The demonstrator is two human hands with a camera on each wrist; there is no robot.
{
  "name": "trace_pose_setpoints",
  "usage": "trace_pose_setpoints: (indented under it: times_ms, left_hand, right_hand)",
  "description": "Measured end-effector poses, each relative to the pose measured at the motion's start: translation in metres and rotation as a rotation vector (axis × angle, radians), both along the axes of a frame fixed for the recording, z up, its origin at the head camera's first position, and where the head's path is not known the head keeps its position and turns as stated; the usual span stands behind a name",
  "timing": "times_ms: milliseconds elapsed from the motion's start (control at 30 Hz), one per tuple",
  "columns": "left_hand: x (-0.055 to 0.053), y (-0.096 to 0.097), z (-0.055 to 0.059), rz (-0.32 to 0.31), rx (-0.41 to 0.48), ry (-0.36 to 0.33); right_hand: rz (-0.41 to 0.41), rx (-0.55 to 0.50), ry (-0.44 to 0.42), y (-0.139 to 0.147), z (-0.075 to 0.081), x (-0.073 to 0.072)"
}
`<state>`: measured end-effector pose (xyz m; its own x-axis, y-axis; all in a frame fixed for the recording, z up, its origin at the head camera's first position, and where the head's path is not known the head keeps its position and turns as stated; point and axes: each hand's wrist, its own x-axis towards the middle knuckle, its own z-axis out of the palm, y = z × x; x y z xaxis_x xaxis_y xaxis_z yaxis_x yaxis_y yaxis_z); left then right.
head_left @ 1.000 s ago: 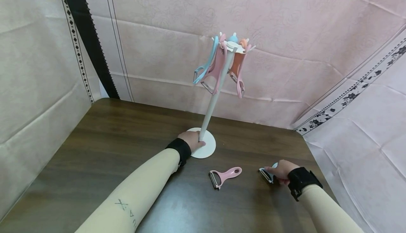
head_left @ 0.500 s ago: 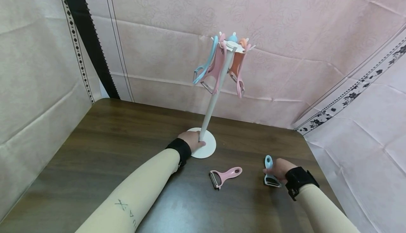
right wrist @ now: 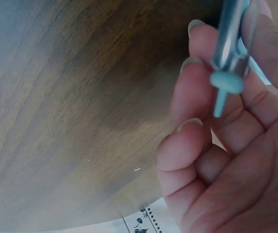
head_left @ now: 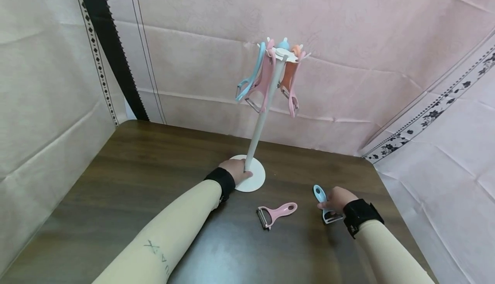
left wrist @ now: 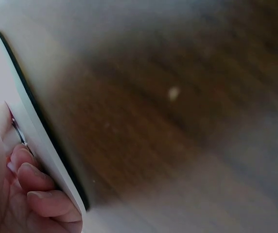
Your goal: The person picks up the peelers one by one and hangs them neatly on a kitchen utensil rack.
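A white stand [head_left: 258, 133] rises from a round base, with several peelers hung from the hooks around its top. My left hand [head_left: 234, 170] grips the foot of its pole, and the left wrist view shows curled fingers [left wrist: 34, 177] close against the base's rim [left wrist: 46, 131]. At the right, my right hand [head_left: 338, 200] holds a blue peeler [head_left: 319, 193], its holed handle end pointing away from me. In the right wrist view the peeler's metal blade [right wrist: 229, 41] lies between thumb and curled fingers. A pink peeler [head_left: 282, 210] lies on the table between the two hands.
The dark wooden table [head_left: 154, 176] has its back edge against a pale patterned cloth [head_left: 201, 60]. Hanging on the stand are blue, pink and orange peelers [head_left: 289, 75]. More cloth hangs at the left and right sides.
The blue peeler has turned in my right hand, its handle end swinging out to the far left. That hand has shifted slightly left. My left hand keeps its grip on the stand.
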<state>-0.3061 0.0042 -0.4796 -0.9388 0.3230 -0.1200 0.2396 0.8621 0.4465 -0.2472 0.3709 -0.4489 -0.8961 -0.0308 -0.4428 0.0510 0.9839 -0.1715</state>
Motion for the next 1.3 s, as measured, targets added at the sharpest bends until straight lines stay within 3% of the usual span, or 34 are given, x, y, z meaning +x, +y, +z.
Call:
trace_pose_setpoints:
  times_ms: [233,400,500,633,900,1100,1300]
  left_hand:
    - [-0.009,0.002,-0.008,-0.007,0.008,-0.005]
    - [-0.014,0.004,0.002,-0.048,-0.029,-0.088]
    - [-0.013,0.005,0.011,-0.047,-0.025,-0.133]
    - [-0.011,0.004,0.015,-0.041,-0.016,-0.157]
    - [-0.01,0.003,0.015,-0.017,-0.005,-0.157]
    - [-0.012,0.002,0.012,-0.037,-0.003,-0.144]
    - [-0.013,0.002,0.009,-0.034,0.005,-0.139]
  right_hand:
    - [0.025,-0.055,0.021,-0.003,0.009,0.0]
    - [0.032,-0.171,0.1,-0.01,0.026,0.0]
    - [0.088,-0.246,0.19,-0.017,0.047,-0.003]
    - [0.15,-0.332,0.336,-0.033,0.083,-0.009]
    - [0.159,-0.471,0.527,-0.081,0.154,-0.005]
    - [0.159,-0.542,0.67,-0.1,0.183,0.002]
    - [0.17,-0.594,0.735,-0.109,0.201,0.008]
